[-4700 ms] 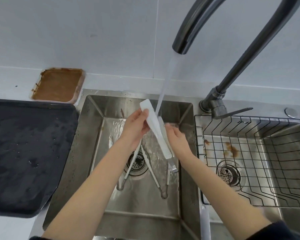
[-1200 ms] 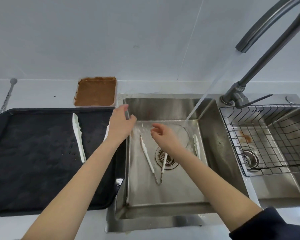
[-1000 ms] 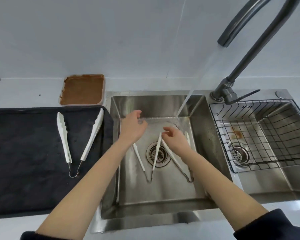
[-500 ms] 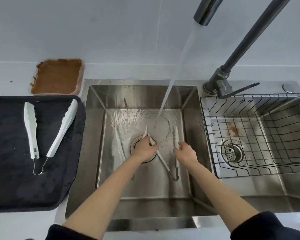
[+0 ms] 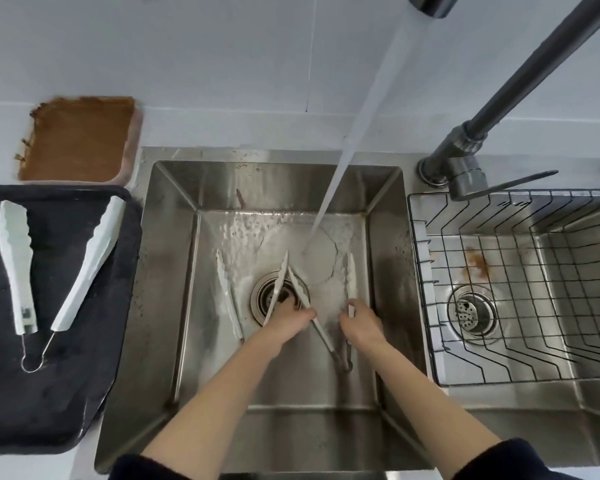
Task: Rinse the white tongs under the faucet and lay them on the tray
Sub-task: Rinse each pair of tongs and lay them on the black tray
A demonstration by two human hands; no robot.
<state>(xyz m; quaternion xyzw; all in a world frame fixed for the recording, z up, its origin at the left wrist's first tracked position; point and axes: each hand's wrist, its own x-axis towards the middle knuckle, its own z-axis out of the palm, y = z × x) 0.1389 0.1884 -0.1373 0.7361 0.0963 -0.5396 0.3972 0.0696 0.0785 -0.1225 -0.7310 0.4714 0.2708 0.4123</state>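
Because the white tongs (image 5: pixel 305 299) lie low in the sink (image 5: pixel 174 271) beside the faucet stream (image 5: pixel 357 133), the left hand (image 5: pixel 288 322) and right hand (image 5: pixel 361 323) close round their arms to lift them.

White tongs (image 5: pixel 84 265) lie on a black tray (image 5: pixel 49 393) left of the hands; a brown pad (image 5: pixel 77 136) sits beyond. Silver sink (image 5: pixel 167 271), dark grey faucet (image 5: pixel 520 81), black wire basket (image 5: pixel 499 341) to their right.
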